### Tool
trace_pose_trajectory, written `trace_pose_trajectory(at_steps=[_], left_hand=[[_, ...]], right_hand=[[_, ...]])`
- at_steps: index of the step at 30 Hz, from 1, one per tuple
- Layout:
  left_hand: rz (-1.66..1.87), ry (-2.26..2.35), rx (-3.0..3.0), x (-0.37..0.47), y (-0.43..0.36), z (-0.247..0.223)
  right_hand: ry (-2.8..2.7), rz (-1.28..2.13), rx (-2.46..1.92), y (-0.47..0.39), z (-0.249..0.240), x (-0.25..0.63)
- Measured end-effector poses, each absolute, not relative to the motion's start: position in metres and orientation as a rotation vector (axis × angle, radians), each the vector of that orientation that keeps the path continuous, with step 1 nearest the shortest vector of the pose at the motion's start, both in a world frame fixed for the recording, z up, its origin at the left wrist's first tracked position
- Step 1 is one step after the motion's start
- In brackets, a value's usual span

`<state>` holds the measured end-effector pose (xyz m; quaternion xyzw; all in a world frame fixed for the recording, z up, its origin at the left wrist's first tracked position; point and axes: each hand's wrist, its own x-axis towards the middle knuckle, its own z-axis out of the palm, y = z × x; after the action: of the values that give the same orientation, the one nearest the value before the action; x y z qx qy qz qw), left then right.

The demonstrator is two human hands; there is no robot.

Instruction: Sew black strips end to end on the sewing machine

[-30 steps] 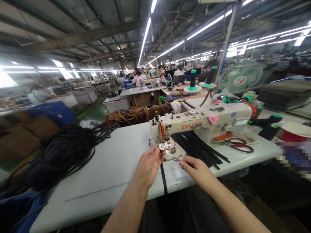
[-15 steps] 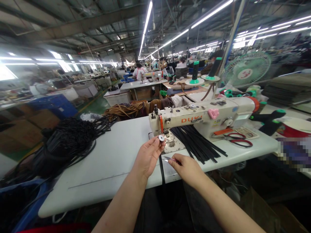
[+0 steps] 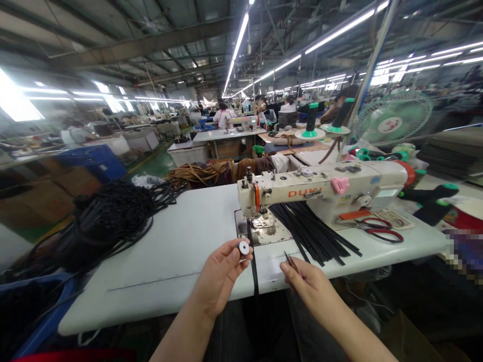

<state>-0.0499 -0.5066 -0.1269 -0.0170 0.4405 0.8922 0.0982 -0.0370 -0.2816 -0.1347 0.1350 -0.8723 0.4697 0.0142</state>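
Observation:
Between thumb and fingers, my left hand (image 3: 221, 274) grips a small round bobbin (image 3: 244, 247) with a pale face and a hole in its middle. My right hand (image 3: 307, 279) is closed around small thread snips (image 3: 290, 261), their pointed blades facing up and away from me; the grip end is hidden in my palm. A narrow black strap (image 3: 254, 271) runs from under the sewing machine head (image 3: 247, 196) over the table's front edge, between my hands. Both hands are in front of the machine, apart from each other.
Several black straps (image 3: 315, 234) fan out under the arm of the machine. Red-handled scissors (image 3: 385, 235) lie at its right. A big black strap bundle (image 3: 109, 216) sits at the left, above a blue bin (image 3: 64, 296). Thread cones (image 3: 311, 118) and a fan (image 3: 392, 120) stand behind.
My left hand has drawn the bobbin back from the needle area, toward me. My right hand has moved right and slightly nearer with the snips, whose tips now point more upward.

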Motion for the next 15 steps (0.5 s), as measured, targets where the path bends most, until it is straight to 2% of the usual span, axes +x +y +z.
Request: trace_pose_trajectory(at_steps=[3,7,11,15], left_hand=[[2.52,1.341,-0.085,-0.032,-0.507,-0.146],[2.394,1.368,0.056,-0.012,-0.497,-0.163],[2.375,1.355,0.124,-0.005,-0.491,-0.177],[2.344,1.382,0.215,-0.007,-0.494,-0.182]], right_hand=[[-2.488,1.392,0.722,-0.287,-0.127,-0.023],[-2.376,0.962,1.056,-0.298,-0.133,-0.012],[-2.247,0.622,1.17,-0.3,-0.152,-0.016],[-2.258,0.529,1.25,-0.291,-0.158,-0.026]])
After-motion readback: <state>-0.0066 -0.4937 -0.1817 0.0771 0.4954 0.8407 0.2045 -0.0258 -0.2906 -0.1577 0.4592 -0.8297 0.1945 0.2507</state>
